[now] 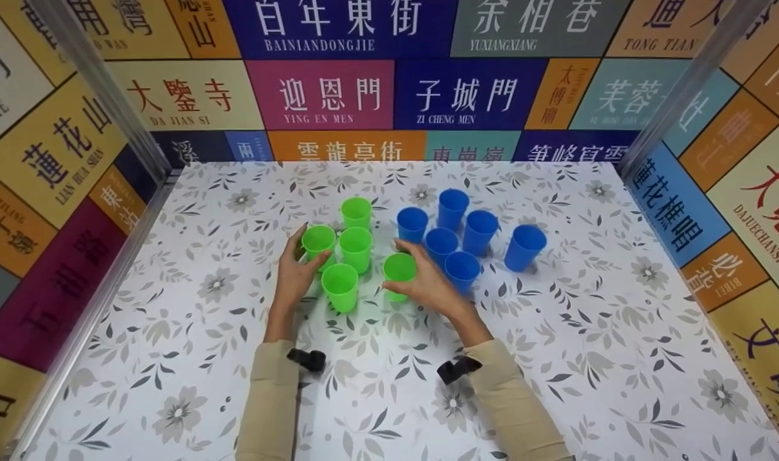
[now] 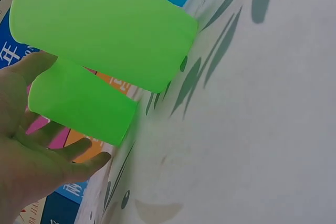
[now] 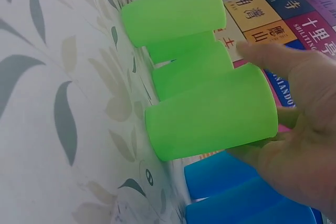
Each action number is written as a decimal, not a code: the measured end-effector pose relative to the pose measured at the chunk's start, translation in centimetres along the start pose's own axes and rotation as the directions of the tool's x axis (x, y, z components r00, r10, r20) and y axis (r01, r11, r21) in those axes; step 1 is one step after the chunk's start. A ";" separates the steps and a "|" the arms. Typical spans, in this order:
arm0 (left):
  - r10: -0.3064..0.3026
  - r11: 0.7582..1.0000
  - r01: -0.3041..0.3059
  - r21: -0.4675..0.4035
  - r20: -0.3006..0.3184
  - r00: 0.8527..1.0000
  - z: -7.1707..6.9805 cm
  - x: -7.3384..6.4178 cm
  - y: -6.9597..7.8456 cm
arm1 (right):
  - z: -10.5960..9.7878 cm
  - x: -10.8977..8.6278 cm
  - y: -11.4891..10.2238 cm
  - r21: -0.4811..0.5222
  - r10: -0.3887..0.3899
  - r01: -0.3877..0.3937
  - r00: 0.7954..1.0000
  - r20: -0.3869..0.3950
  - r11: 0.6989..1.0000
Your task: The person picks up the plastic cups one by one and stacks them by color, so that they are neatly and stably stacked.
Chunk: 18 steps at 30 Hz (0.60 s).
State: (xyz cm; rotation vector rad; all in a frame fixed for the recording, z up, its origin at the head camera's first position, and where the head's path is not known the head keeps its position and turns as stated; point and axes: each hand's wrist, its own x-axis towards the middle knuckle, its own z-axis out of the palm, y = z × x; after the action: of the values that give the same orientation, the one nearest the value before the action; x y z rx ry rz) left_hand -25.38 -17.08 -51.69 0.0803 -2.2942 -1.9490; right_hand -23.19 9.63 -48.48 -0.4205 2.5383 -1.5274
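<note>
On the left, my left hand curls round an upright green cup, thumb at the near side of the rim and fingers at the far left side. The left wrist view shows its fingers spread along that cup's side. My right hand holds another green cup from the right, close to the blue cups. Its thumb lies along one side of the rim, with fingers at the other side. Between the hands stand more upright green cups, including a near one and a middle one.
A green cup stands at the back of the green group. Several upright blue cups cluster right of centre, among them a front one beside my right hand and a separate one farther right. The flower-patterned tabletop meets sign-covered walls.
</note>
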 end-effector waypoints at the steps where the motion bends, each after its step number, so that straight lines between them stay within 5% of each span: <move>1: -0.001 1.000 0.001 -0.007 -0.006 1.000 0.0 0.0 0.0 | 0.0 0.1 0.0 0.005 0.011 -0.011 1.000 -0.002 1.000; 7: -0.026 0.999 0.026 -0.025 -0.035 0.999 -0.1 0.1 0.1 | 0.0 0.3 0.0 -0.018 0.082 -0.082 0.997 -0.006 0.997; 18: -0.028 0.997 0.026 -0.076 -0.031 0.999 -0.1 0.1 0.3 | 0.0 0.1 -0.2 -0.064 0.010 -0.012 0.999 -0.037 0.998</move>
State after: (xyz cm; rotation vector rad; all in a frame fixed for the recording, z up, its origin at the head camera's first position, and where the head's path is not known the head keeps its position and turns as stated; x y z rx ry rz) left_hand -25.47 -17.10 -51.34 0.1346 -2.2085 -2.0297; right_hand -23.21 9.52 -48.28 -0.3889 2.6189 -1.4672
